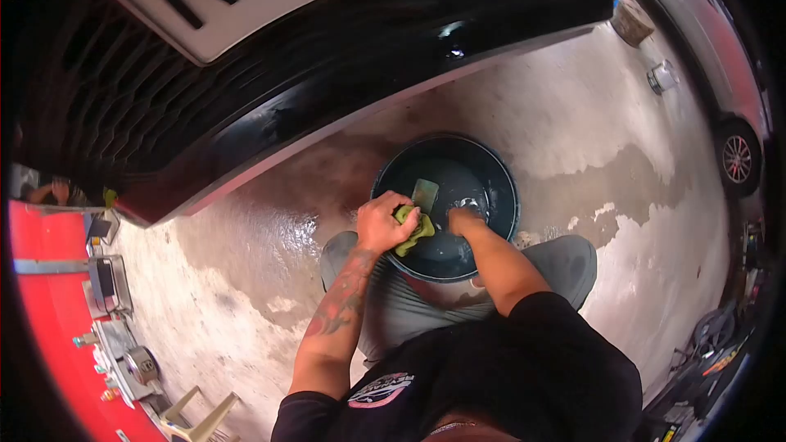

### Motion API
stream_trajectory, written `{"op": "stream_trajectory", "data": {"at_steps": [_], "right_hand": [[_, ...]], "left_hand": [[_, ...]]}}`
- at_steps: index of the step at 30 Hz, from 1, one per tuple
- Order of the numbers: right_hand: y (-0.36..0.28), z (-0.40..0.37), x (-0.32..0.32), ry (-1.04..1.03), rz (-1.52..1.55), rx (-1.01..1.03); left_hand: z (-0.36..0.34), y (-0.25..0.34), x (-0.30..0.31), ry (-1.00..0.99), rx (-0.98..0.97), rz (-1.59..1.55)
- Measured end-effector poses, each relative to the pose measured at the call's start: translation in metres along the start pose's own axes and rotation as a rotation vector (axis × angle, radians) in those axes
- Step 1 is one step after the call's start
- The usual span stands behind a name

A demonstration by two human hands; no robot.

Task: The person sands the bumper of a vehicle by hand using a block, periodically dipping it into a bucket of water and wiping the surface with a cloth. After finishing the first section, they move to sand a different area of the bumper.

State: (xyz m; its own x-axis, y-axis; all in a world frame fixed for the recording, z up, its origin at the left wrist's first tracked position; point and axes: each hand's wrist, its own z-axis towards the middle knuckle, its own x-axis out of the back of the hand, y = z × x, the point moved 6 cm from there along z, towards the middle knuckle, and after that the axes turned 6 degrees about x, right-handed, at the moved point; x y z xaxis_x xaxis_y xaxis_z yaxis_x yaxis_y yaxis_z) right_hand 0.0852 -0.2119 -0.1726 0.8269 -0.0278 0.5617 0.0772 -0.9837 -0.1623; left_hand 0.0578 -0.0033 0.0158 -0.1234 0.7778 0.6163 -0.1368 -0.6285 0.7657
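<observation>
A dark round tub [509, 233] of water stands on the floor between my knees. My left hand [385, 223] is closed around a crumpled yellow-green cloth [416, 233] at the tub's near left rim. My right hand [464, 221] reaches down into the tub, where the water splashes white beside it. Its fingers are under the water, so I cannot see what they do or hold. Next to the cloth, inside the tub, is a greenish rectangular piece [425, 193] that looks like a sponge.
A black car bumper [327, 65] with a white number plate [270, 0] hangs over the wet floor ahead. Another car's wheel [738, 157] is at far right, near a metal can [661, 78]. A beige plastic chair [201, 417] stands lower left, beside a red wall [53, 303].
</observation>
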Motion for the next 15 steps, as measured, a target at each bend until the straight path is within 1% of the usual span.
{"op": "stream_trajectory", "data": {"at_steps": [2,3,5,6,8,9,11,12,15], "right_hand": [[-0.003,-0.01,0.011,-0.024,-0.043,0.037],[0.005,-0.039,0.007,0.007,-0.011,0.0],[-0.005,-0.051,0.047,0.182,0.092,0.024],[-0.008,-0.071,0.065,0.328,0.179,0.052],[-0.007,-0.106,0.102,0.593,0.211,0.141],[-0.012,-0.128,0.124,0.686,0.246,0.239],[-0.017,-0.165,0.162,0.931,0.356,0.546],[-0.022,-0.186,0.178,1.055,0.351,0.689],[-0.059,-0.256,0.231,1.313,0.145,0.879]], "left_hand": [[0.004,0.003,-0.003,-0.01,0.003,0.016],[-0.015,0.006,-0.004,-0.025,0.036,-0.034],[-0.005,0.001,0.004,-0.001,0.009,-0.029],[-0.007,0.0,0.007,-0.001,0.009,-0.024],[-0.006,0.001,0.006,0.004,0.001,-0.029],[-0.006,0.0,0.006,0.006,-0.003,-0.025],[-0.007,-0.001,0.006,0.01,-0.01,-0.019],[-0.007,-0.001,0.006,0.012,-0.011,-0.019],[-0.006,-0.001,0.009,0.016,-0.018,-0.016]]}}
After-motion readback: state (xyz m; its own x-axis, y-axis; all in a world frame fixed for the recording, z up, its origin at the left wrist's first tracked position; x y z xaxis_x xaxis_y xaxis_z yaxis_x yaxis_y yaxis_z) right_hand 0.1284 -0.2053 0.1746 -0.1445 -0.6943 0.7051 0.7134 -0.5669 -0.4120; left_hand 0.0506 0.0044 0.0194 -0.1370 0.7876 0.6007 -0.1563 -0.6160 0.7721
